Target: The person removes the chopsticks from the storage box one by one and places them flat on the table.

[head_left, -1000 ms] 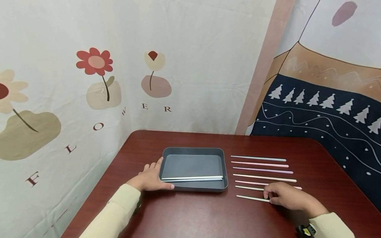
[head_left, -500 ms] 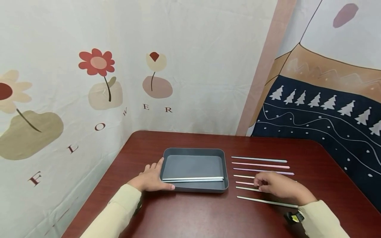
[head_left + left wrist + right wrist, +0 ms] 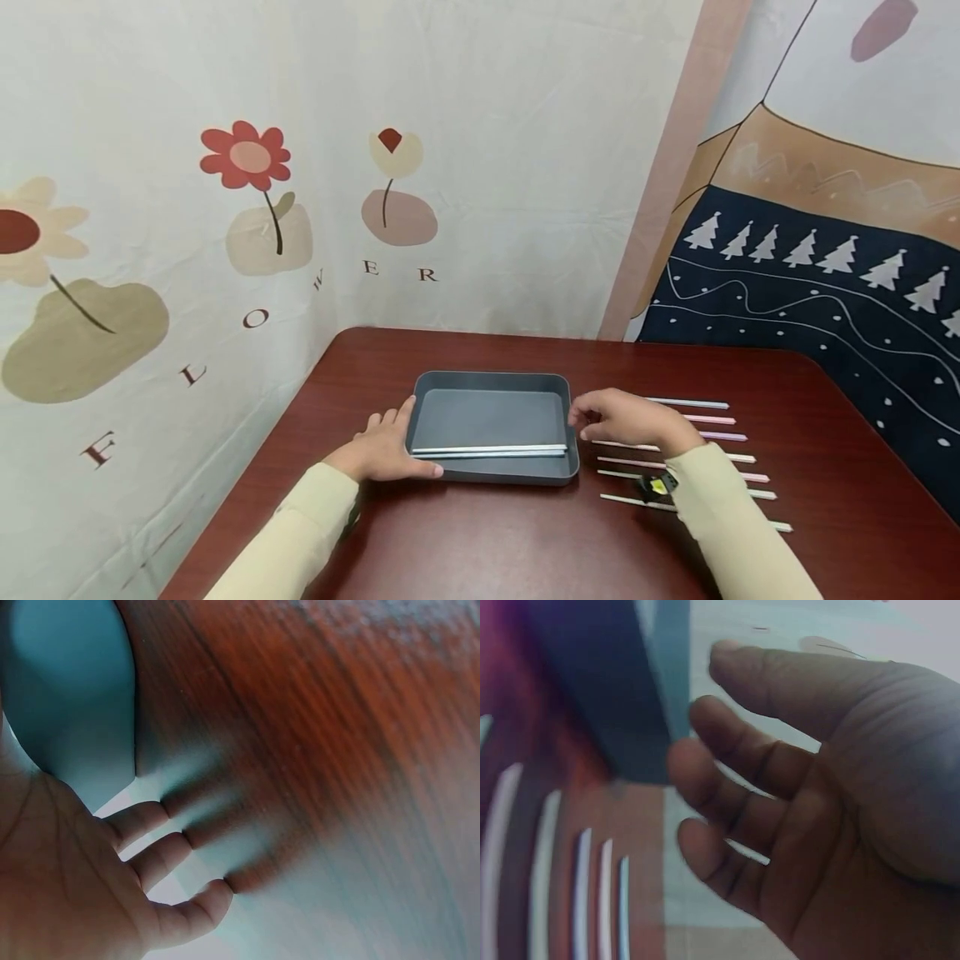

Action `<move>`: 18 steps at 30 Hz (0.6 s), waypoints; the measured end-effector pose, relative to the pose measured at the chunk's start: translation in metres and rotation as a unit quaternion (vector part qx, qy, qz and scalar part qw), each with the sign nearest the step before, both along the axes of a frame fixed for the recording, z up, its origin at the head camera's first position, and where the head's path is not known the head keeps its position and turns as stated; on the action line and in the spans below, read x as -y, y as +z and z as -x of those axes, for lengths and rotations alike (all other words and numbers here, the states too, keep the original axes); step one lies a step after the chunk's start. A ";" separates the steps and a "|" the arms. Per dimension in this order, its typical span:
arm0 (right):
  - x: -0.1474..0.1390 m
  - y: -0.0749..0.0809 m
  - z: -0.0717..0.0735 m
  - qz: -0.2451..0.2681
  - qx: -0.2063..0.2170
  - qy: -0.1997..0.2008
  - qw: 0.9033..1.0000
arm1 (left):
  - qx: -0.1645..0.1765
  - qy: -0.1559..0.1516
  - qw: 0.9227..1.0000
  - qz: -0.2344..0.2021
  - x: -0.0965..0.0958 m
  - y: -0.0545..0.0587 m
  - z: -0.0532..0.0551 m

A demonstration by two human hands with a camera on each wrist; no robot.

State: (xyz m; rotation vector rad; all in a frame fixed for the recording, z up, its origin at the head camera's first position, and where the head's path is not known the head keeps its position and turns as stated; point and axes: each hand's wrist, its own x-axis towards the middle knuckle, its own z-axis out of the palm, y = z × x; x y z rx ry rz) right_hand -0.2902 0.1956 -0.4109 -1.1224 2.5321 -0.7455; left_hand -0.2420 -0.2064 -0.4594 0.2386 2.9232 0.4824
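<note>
A grey rectangular tray [image 3: 491, 380] lies on the table with a pair of pale chopsticks [image 3: 487, 452] along its front side. My left hand [image 3: 386, 450] rests at the tray's left side, thumb by the front corner. In the left wrist view, three of its fingertips touch the wood and the tray wall [image 3: 90, 690] rises beside them. At the tray's right rim is my right hand [image 3: 622, 417], fingers loosely bent and holding nothing. The right wrist view shows its fingertips [image 3: 697, 769] close to the tray's outer wall.
Several pastel chopsticks lie spaced in a row right of the tray, from a blue one [image 3: 693, 403] at the back to a pale green one [image 3: 622, 500] in front. My right forearm passes over them. Printed fabric [image 3: 510, 208] hangs behind the reddish-brown table [image 3: 480, 533].
My right hand has left the front chopsticks and moved left and away from me, over the row, to the tray's right rim. My left hand has stayed at the tray.
</note>
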 end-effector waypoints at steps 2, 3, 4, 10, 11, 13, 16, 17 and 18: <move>0.011 0.002 0.007 0.001 0.007 0.007 1.000 | 0.000 -0.001 1.000 -0.003 0.000 0.001 -0.001; 0.018 0.003 0.010 0.002 0.015 0.009 1.000 | 0.000 -0.002 1.000 -0.002 0.001 0.001 -0.001; 0.025 0.003 0.014 0.002 0.018 0.015 1.000 | 0.000 -0.002 1.000 -0.003 0.001 0.001 -0.002; 0.069 0.002 0.029 -0.006 0.027 0.066 0.997 | -0.005 -0.001 1.000 -0.003 0.002 0.002 -0.004; 0.076 0.003 0.031 -0.011 0.029 0.073 0.997 | -0.005 -0.001 1.000 -0.004 0.001 0.002 -0.004; 0.088 0.004 0.035 -0.022 0.030 0.091 0.995 | -0.005 -0.002 1.000 -0.006 0.000 0.002 -0.004; 0.105 0.004 0.041 -0.036 0.037 0.114 0.992 | -0.004 -0.001 1.000 -0.004 -0.001 0.002 -0.003; 0.110 0.003 0.043 -0.039 0.041 0.121 0.991 | -0.004 0.000 1.000 -0.002 -0.001 0.002 -0.003; 0.114 0.003 0.045 -0.043 0.045 0.126 0.990 | -0.004 -0.001 1.000 -0.001 -0.001 0.002 -0.002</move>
